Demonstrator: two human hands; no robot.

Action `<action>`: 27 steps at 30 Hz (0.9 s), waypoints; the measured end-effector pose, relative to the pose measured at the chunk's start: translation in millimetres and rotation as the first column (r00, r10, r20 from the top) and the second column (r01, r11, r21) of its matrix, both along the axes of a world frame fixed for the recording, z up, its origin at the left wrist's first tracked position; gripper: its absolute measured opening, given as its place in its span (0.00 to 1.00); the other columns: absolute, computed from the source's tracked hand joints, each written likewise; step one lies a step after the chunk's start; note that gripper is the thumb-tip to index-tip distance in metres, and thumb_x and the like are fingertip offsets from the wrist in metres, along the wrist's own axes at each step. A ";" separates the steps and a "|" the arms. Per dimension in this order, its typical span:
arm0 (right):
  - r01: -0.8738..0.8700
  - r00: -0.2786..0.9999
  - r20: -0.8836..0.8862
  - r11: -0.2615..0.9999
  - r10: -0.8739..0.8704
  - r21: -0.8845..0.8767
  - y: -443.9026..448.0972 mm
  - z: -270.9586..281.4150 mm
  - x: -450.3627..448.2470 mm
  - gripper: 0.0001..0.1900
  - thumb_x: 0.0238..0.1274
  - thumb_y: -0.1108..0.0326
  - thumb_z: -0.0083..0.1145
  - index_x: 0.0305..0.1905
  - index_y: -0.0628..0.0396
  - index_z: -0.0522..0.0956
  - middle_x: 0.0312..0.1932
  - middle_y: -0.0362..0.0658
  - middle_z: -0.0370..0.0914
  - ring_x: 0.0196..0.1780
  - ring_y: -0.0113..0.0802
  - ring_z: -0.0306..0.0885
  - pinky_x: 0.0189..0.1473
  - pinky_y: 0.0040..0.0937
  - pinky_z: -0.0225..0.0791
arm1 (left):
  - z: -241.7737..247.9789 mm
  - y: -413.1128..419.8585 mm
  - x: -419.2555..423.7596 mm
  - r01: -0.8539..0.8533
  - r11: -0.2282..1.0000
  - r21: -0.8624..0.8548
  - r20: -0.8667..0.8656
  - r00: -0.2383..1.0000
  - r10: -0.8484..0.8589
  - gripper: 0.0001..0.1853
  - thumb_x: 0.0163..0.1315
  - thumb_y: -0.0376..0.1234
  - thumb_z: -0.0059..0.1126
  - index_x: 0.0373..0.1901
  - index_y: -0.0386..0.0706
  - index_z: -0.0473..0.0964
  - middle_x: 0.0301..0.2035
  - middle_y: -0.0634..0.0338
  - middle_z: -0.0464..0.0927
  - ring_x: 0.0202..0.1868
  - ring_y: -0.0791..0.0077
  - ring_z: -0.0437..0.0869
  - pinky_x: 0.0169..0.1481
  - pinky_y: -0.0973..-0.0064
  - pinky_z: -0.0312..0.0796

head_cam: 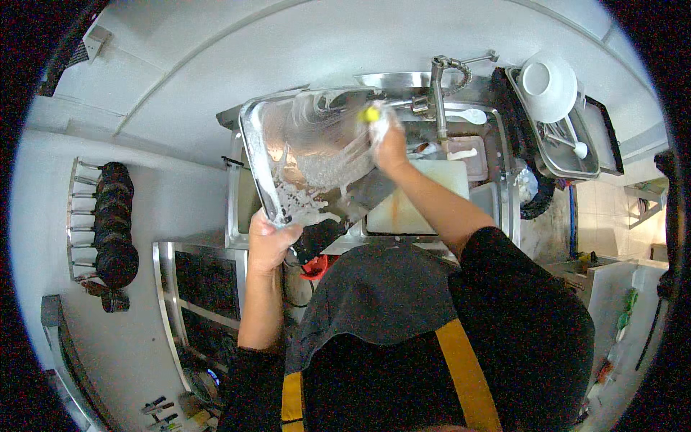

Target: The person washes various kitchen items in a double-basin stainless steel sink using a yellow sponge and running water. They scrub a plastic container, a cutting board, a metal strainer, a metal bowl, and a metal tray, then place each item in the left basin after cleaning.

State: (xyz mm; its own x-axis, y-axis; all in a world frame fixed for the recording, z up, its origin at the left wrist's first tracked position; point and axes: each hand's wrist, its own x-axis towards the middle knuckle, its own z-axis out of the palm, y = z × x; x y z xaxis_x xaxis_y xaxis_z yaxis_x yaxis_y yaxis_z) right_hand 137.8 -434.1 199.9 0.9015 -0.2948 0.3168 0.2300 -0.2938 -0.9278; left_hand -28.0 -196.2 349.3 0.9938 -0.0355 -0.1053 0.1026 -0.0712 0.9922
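Observation:
A large rectangular metal tray (318,154), streaked with white soap foam, is tilted up over the left part of the sink. My left hand (271,237) grips its near left corner, thumb on top and foam around the fingers. My right hand (390,141) is blurred and foamy on the tray's right side, closed around a yellow sponge (370,114). Below my right forearm lies a whitish cutting board (426,197) with a brown stain, across the sink. The tray hides much of the left basin.
A metal faucet (438,97) rises behind the sink (510,162). In the basin are a white spoon (471,115) and a plastic container (467,156). To the right, a white bowl (548,89) rests on a metal pan (586,164) holding utensils. Black pans (116,227) hang on the left wall.

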 end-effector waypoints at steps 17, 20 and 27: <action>-0.352 0.912 -0.326 0.882 0.248 -0.312 28.6 58.9 -57.0 0.21 0.55 0.62 0.59 0.52 0.60 0.74 0.37 0.60 0.81 0.42 0.59 0.81 0.46 0.54 0.73 | -8.2 13.5 27.0 -0.130 0.943 -0.305 0.116 0.978 0.172 0.27 0.48 0.21 0.60 0.55 0.33 0.74 0.47 0.55 0.82 0.47 0.67 0.85 0.56 0.71 0.74; -0.037 0.893 -0.426 0.922 -0.143 -0.387 -4.7 32.7 -6.7 0.19 0.62 0.57 0.56 0.48 0.62 0.74 0.40 0.59 0.80 0.45 0.59 0.79 0.46 0.54 0.72 | -1.1 19.4 16.7 -0.160 0.937 -0.310 0.106 0.974 0.201 0.29 0.47 0.21 0.58 0.56 0.31 0.72 0.48 0.54 0.82 0.48 0.65 0.84 0.58 0.70 0.73; -0.210 0.977 -0.053 0.888 0.207 -0.409 77.1 97.6 -80.0 0.25 0.61 0.57 0.58 0.60 0.59 0.72 0.57 0.61 0.72 0.59 0.61 0.70 0.59 0.55 0.63 | -14.2 -13.4 43.1 -0.200 0.905 -0.376 0.105 0.961 0.256 0.28 0.50 0.25 0.53 0.57 0.32 0.70 0.47 0.52 0.80 0.45 0.61 0.85 0.54 0.66 0.76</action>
